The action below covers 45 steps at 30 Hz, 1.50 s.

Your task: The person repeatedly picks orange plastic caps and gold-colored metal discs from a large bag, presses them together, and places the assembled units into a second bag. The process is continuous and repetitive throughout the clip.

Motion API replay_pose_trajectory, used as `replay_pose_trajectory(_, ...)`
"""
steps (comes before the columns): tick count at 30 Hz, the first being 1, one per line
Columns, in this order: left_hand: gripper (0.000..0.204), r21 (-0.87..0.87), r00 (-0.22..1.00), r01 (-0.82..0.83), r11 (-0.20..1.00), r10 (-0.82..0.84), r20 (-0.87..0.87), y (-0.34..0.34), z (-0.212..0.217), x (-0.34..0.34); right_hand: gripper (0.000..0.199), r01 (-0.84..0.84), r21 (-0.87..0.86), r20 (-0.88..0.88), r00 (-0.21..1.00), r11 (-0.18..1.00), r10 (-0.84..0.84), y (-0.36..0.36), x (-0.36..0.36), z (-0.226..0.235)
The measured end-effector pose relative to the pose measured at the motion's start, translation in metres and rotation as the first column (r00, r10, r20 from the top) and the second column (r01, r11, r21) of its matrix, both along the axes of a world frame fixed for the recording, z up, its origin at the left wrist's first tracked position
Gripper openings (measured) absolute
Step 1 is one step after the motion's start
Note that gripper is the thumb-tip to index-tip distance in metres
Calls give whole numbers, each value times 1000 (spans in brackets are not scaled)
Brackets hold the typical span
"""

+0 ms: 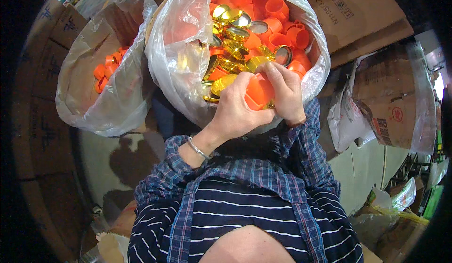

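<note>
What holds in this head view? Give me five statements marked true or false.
1. The left hand and right hand are both on one orange cup. True.
2. The larger plastic bag holds only gold lids. False: orange cups lie in that bag along with gold lids.
3. The silver bracelet is on the right wrist. False: the bracelet is on the left wrist.
4. The smaller plastic bag, at the left, has orange pieces in it. True.
5. The plaid shirt is worn over a plain white top. False: the top is dark with white stripes.
</note>
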<state>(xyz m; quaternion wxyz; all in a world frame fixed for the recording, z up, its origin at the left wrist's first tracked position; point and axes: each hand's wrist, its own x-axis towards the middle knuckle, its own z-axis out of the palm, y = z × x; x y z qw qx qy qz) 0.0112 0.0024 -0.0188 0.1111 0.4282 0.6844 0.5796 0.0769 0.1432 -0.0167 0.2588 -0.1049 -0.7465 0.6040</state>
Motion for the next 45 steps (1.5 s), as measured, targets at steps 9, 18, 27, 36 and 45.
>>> replay_pose_trajectory(9, 26, 347, 818, -29, 937, -177, 547, 12, -7, -5, 56, -129, -765, -117, 991, 631, 61, 17, -17, -13)
replay_pose_trajectory(18, 33, 431, 757, -204, 879, -137, 638, 29, -20, 13, 42, 310, -39, -138, 940, 950, -312, -33, -7, -27)
replay_pose_trajectory(27, 45, 449, 604, -320, 835, -185, 775, 0, -15, -8, 62, 332, 406, -329, 922, 851, -202, -36, -15, -14)
replay_pose_trajectory(36, 26, 480, 118, -858, 181, 980, -158, -174, 75, -193, 45, -104, 564, 322, 941, 819, -102, 131, -34, -5)
replay_pose_trajectory(45, 17, -71, 977, -100, 992, 84, -196, 28, 21, -137, 24, -404, 835, 507, 829, 374, -236, 215, -89, -79)
